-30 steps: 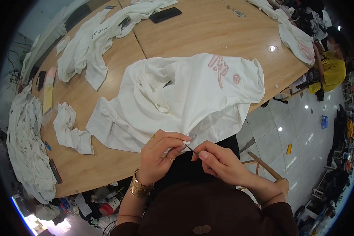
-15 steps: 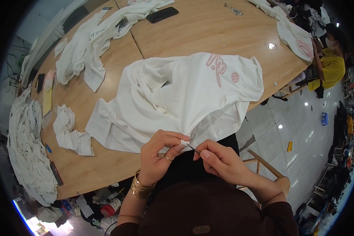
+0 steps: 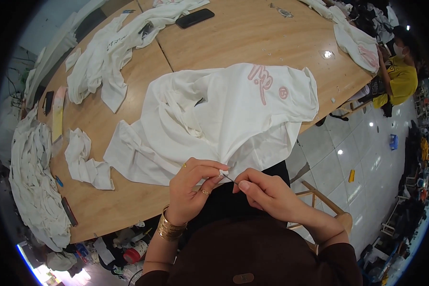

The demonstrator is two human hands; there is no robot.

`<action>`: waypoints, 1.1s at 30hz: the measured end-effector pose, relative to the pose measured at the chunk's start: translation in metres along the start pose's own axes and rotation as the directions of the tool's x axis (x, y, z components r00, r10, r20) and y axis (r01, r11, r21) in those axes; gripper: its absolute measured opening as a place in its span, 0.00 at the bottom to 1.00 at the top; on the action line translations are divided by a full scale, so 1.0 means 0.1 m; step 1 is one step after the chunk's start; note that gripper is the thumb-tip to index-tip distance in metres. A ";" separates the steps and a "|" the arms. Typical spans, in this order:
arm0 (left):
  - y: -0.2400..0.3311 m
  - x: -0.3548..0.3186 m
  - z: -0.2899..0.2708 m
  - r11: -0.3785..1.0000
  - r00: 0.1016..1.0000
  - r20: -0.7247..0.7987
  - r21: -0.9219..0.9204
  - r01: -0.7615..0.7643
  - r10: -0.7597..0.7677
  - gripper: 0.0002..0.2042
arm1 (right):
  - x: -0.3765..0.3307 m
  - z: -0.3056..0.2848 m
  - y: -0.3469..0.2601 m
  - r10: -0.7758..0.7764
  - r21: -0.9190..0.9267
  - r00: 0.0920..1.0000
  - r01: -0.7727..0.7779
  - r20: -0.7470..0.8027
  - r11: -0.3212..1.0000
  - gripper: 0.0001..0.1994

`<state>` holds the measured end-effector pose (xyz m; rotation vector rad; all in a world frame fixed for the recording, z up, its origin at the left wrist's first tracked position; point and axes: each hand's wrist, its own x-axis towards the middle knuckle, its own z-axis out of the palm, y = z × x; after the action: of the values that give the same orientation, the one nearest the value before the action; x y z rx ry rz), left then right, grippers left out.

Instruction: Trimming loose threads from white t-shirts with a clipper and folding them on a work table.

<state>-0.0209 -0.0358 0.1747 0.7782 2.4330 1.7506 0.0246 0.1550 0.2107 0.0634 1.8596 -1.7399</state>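
Note:
A white garment point(image 3: 205, 109) with pink lettering near its right end lies spread over the near edge of the wooden table. My left hand point(image 3: 194, 188), wearing rings and gold bangles, pinches a small fold of it between thumb and fingertips. In my right hand point(image 3: 267, 190) is a thin, dark metal tool point(image 3: 229, 178), gripped between thumb and curled fingers. The tool's tip meets the pinched cloth at my left fingertips; its handle is hidden inside my right hand, so its exact kind does not show.
More white garments lie at the far left point(image 3: 100, 62), and a white pile point(image 3: 31, 186) hangs over the left edge. A black phone point(image 3: 195, 18) rests at the back of the table point(image 3: 243, 38). A person in yellow point(image 3: 401, 81) handles cloth at right. A wooden stool point(image 3: 326, 202) stands beside me.
The tool and my right fingers have shifted very slightly left, toward my left fingertips. Both hands keep their grips; the garment lies almost unchanged.

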 end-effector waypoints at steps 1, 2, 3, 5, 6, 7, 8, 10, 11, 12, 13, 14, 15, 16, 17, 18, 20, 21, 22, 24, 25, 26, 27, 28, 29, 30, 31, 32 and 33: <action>0.00 0.00 0.00 0.999 1.000 -0.005 0.029 -0.013 0.014 0.04 | 0.00 0.00 0.00 -0.020 -0.084 1.000 0.018 -0.021 0.996 0.12; 0.00 0.00 0.00 0.999 1.000 -0.003 0.028 -0.014 0.015 0.04 | -0.01 0.01 0.00 -0.041 -0.168 0.998 0.034 -0.041 0.985 0.12; 0.00 0.01 0.00 0.999 1.000 -0.010 0.037 -0.026 0.027 0.04 | -0.02 0.02 0.00 -0.041 -0.168 0.998 0.033 -0.043 0.985 0.12; 0.00 0.01 0.00 0.998 0.999 -0.016 0.046 -0.039 0.040 0.05 | -0.02 0.05 0.01 -0.097 -0.221 0.992 0.076 -0.084 0.972 0.12; -0.01 0.00 0.01 0.998 0.998 -0.027 0.039 -0.048 0.049 0.05 | -0.02 0.05 0.00 -0.098 -0.222 0.992 0.077 -0.085 0.972 0.12; -0.02 0.00 0.02 0.998 0.998 -0.038 0.031 -0.058 0.059 0.05 | -0.02 0.05 -0.02 -0.082 -0.215 0.994 0.064 -0.077 0.974 0.12; -0.03 -0.01 0.02 0.998 0.998 -0.038 0.031 -0.058 0.059 0.05 | -0.02 0.04 -0.03 -0.066 -0.208 0.995 0.051 -0.069 0.977 0.12; -0.04 -0.02 0.03 0.993 0.993 -0.062 0.068 -0.095 0.099 0.05 | -0.02 0.05 -0.03 -0.068 -0.211 0.995 0.052 -0.069 0.976 0.12; -0.03 -0.02 0.03 0.993 0.993 -0.062 0.067 -0.095 0.099 0.05 | -0.02 0.05 -0.03 -0.068 -0.215 0.995 0.052 -0.069 0.975 0.12; -0.03 -0.01 0.04 0.987 0.989 -0.070 0.097 -0.124 0.132 0.05 | -0.02 0.05 -0.03 -0.068 -0.216 0.995 0.052 -0.069 0.975 0.12; -0.03 -0.01 0.04 0.980 0.983 -0.078 0.128 -0.153 0.164 0.05 | -0.03 0.06 -0.04 -0.087 -0.260 0.993 0.063 -0.085 0.964 0.12; -0.03 -0.01 0.04 0.980 0.983 -0.078 0.127 -0.154 0.165 0.05 | -0.04 0.07 -0.04 -0.108 -0.304 0.989 0.072 -0.101 0.950 0.12; -0.04 -0.01 0.04 0.973 0.979 -0.081 0.148 -0.176 0.190 0.05 | -0.04 0.08 -0.02 -0.108 -0.305 0.989 0.073 -0.101 0.950 0.12; -0.04 0.00 0.04 0.966 0.973 -0.084 0.169 -0.198 0.214 0.06 | -0.04 0.10 0.02 -0.162 -0.358 0.979 0.108 -0.124 0.927 0.12; -0.04 0.00 0.04 0.965 0.973 -0.084 0.169 -0.198 0.215 0.06 | -0.04 0.11 0.04 -0.216 -0.410 0.966 0.140 -0.144 0.901 0.12; -0.03 0.01 0.03 0.974 0.979 -0.076 0.136 -0.179 0.190 0.06 | -0.03 0.11 0.04 -0.216 -0.410 0.966 0.141 -0.144 0.901 0.12; -0.04 0.01 0.02 0.982 0.984 -0.067 0.103 -0.159 0.167 0.06 | -0.03 0.12 0.04 -0.242 -0.444 0.959 0.155 -0.145 0.883 0.12; -0.04 0.01 0.02 0.989 0.988 -0.062 0.061 -0.138 0.142 0.06 | -0.02 0.12 0.06 -0.242 -0.443 0.959 0.156 -0.145 0.883 0.12; -0.05 0.01 0.02 0.993 0.991 -0.057 0.019 -0.116 0.117 0.06 | -0.01 0.11 0.08 -0.248 -0.437 0.958 0.163 -0.145 0.885 0.11; -0.06 0.00 0.02 0.995 0.994 -0.053 -0.016 -0.101 0.100 0.06 | -0.01 0.11 0.10 -0.254 -0.429 0.956 0.171 -0.144 0.887 0.11; -0.06 -0.01 0.02 0.995 0.995 -0.050 -0.052 -0.085 0.083 0.05 | -0.01 0.11 0.09 -0.241 -0.394 0.960 0.168 -0.144 0.904 0.11; -0.07 -0.01 0.02 0.995 0.995 -0.050 -0.052 -0.085 0.082 0.05 | -0.01 0.10 0.08 -0.227 -0.358 0.964 0.164 -0.142 0.919 0.11; -0.07 -0.01 0.01 0.994 0.996 -0.044 -0.070 -0.081 0.078 0.05 | 0.00 0.09 0.06 -0.227 -0.357 0.964 0.164 -0.141 0.919 0.11; -0.08 -0.01 0.01 0.993 0.997 -0.037 -0.088 -0.077 0.074 0.05 | 0.00 0.08 0.04 -0.171 -0.274 0.979 0.135 -0.111 0.952 0.11; -0.08 -0.01 0.01 0.993 0.996 -0.038 -0.088 -0.078 0.075 0.05 | 0.01 0.06 0.02 -0.117 -0.191 0.990 0.101 -0.076 0.976 0.11; -0.08 -0.02 0.02 0.988 0.999 -0.035 -0.148 -0.031 0.026 0.05 | 0.01 0.04 0.01 -0.118 -0.192 0.990 0.101 -0.076 0.976 0.11; -0.08 -0.03 0.02 0.978 0.999 -0.029 -0.208 0.016 -0.023 0.04 | 0.01 0.03 0.00 -0.039 -0.069 0.999 0.037 -0.032 0.997 0.11; -0.09 -0.03 0.03 0.978 0.999 -0.031 -0.207 0.016 -0.023 0.04 | 0.02 0.02 0.00 0.034 0.051 0.999 -0.035 0.023 0.998 0.12; -0.09 -0.04 0.03 0.973 0.998 -0.030 -0.228 0.038 -0.046 0.04 | 0.02 0.02 -0.01 0.033 0.050 0.999 -0.034 0.024 0.998 0.12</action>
<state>-0.0202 -0.0370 0.1644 0.6706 2.1966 1.9965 0.0237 0.1524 0.2105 0.0933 1.7886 -1.7577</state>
